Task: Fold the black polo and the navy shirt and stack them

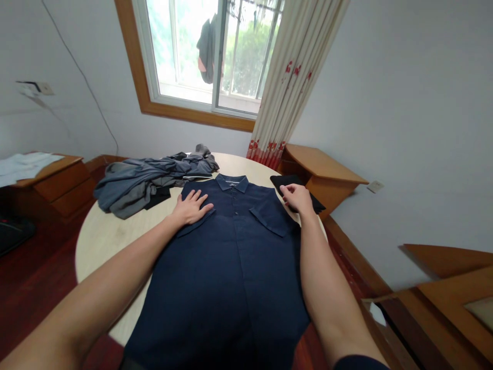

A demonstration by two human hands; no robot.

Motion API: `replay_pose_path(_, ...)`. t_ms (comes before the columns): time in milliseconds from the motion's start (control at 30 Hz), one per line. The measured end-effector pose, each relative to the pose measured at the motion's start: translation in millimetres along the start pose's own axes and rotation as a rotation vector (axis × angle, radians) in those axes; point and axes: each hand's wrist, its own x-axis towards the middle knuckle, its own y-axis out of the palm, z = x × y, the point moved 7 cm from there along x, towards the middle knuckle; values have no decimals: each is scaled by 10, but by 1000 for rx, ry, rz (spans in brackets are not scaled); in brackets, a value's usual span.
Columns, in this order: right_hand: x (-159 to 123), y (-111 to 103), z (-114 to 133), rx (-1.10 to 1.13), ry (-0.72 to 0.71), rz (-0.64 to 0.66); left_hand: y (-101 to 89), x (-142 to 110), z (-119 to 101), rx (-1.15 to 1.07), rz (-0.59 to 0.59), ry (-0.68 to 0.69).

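A dark navy short-sleeved shirt lies front side up on the round pale table, its collar pointing to the window and its lower end toward me. Both sleeves are folded inward over the front. My left hand rests flat on the left shoulder and folded sleeve, fingers spread. At the right shoulder edge, my right hand has its fingers curled together, thumb and fingertips at the shirt's edge. Beneath and behind that hand is a black folded garment.
A heap of grey and dark clothes covers the table's far left. Wooden cabinets stand left and right beyond the table. A patterned curtain hangs by the window. Wooden furniture is at the lower right.
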Motion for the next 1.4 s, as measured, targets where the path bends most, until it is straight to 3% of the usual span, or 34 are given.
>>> replay_pose_path(100, 3, 252, 50, -80, -56, 37, 16, 15, 11, 3, -3, -6)
replay_pose_path(233, -52, 774, 175, -181, -205, 252, 25, 9, 4, 6, -6, -17)
replay_pose_path(367, -42, 1045, 50, -264, -107, 336, 37, 17, 30, 0, -15, -25)
replay_pose_path(500, -5, 1031, 8, -282, -56, 286, 0, 63, 249, 4, -37, -129)
replay_pose_path(600, -40, 1031, 119, -288, -126, 269, -61, 49, 365, 23, -70, -223)
replay_pose_path(733, -117, 1153, 228, -271, -204, 360, -80, -34, 66, 53, -114, -87)
replay_pose_path(800, -104, 1165, 195, -265, -164, 353, -22, -64, -110, 31, -79, 6)
replay_pose_path(867, -73, 1136, 141, -264, -108, 317, 38, -58, -141, 10, -29, 22)
replay_pose_path(967, -62, 1090, 104, -265, -71, 290, 51, -1, 62, -1, -18, -67)
replay_pose_path(1067, -97, 1078, 154, -241, -134, 295, 26, 34, 274, 8, -35, -147)
replay_pose_path(1400, -56, 1116, 22, -245, -75, 307, -20, 32, 434, 0, -59, -238)
